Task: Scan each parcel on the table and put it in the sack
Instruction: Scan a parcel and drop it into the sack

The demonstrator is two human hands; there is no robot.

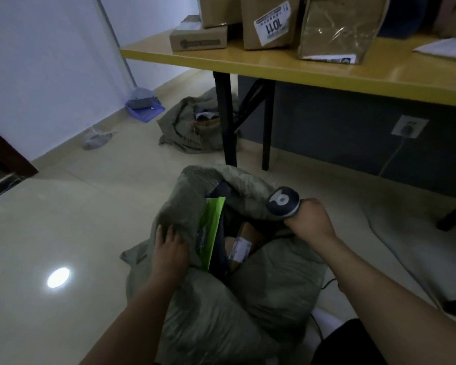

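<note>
A grey-green sack (248, 293) stands open on the floor in front of me. My left hand (170, 246) grips its left rim. My right hand (309, 219) holds a dark handheld scanner (283, 201) and also grips the sack's right rim. Inside the mouth I see a green mailer (211, 233) standing on edge and a brown box with a white label (244, 242). On the yellow table (327, 67) above stand several cardboard parcels, among them one labelled 1011 (270, 21), a small flat box (198, 39) and a box wrapped in clear film (340, 27).
A second sack (190, 125) lies slumped by the black table legs (228, 117). A purple dustpan with a broom (144, 105) leans on the left wall. A wall socket with a cable (408, 126) sits under the table. A white paper (445, 48) lies at the table's right.
</note>
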